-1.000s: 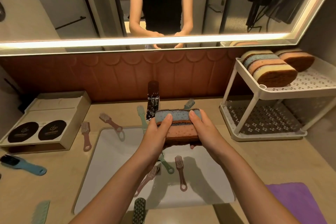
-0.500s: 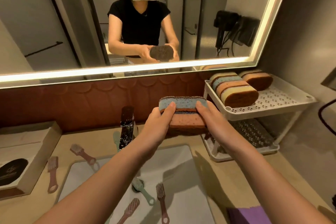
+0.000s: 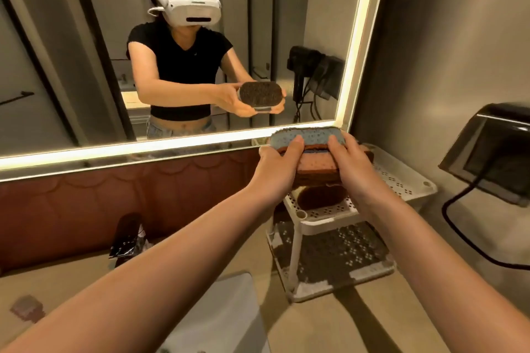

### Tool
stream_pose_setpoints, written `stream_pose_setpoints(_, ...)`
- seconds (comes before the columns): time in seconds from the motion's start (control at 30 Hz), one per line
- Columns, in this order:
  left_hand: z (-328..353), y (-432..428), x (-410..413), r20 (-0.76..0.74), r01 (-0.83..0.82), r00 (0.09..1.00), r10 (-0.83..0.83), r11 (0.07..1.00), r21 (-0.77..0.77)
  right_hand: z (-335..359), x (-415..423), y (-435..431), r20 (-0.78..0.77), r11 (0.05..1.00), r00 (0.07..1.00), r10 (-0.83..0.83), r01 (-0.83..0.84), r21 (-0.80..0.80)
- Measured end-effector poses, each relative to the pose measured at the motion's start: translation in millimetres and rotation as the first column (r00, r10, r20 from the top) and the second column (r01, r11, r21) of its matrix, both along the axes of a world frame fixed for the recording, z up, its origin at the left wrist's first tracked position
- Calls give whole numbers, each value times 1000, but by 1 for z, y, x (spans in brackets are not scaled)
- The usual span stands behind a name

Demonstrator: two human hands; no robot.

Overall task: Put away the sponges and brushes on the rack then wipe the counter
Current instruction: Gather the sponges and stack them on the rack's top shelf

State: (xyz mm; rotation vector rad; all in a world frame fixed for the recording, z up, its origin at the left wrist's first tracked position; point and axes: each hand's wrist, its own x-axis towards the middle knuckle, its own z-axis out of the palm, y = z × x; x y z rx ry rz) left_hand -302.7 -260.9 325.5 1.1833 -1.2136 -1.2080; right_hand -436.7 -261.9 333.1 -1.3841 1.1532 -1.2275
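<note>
I hold a stack of two sponges between both hands, a blue one (image 3: 308,135) on top and a pink one (image 3: 315,165) under it. My left hand (image 3: 279,163) grips the left end, my right hand (image 3: 348,163) the right end. The stack hovers just above the top shelf of the white two-tier rack (image 3: 401,178) at the right. A sponge with a dark brown scrubbing face (image 3: 321,195) lies on that shelf right below; the rest of the shelf's sponges are hidden behind my hands. A pink brush (image 3: 27,308) shows blurred at the lower left.
The rack's lower shelf (image 3: 338,258) holds nothing visible. A white sink basin (image 3: 226,312) lies below my arms, with a dark faucet (image 3: 127,235) behind it. A mirror (image 3: 172,46) spans the wall. A dark wall-mounted device with a cable (image 3: 490,152) sits at the far right.
Both hands have lifted the sponge stack from over the sink up and to the right, to above the rack's top shelf. My view has turned right and upward.
</note>
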Motion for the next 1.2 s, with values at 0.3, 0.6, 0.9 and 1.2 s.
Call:
stream_pose_setpoints(0.3, -14, -28, -58, 610, -29, 780, 136, 983, -182, -12, -67, -50, 47, 960, 959, -279, 279, -2)
stream_pose_setpoints(0.6, -64, -45, -59, 918, 212, 339, 207, 934, -288, -31, -117, -78, -177, 886, 883, -435, 455, 90)
stream_pose_setpoints(0.9, -70, -44, -59, 896, 200, 352, 271, 913, -355, -43, -128, -97, -406, 941, 886, -225, 306, 144)
stream_pose_setpoints(1.2, -71, -44, -58, 891, 207, 371, 264, 911, -356, -54, -122, -121, -371, 904, 900, -230, 339, 260)
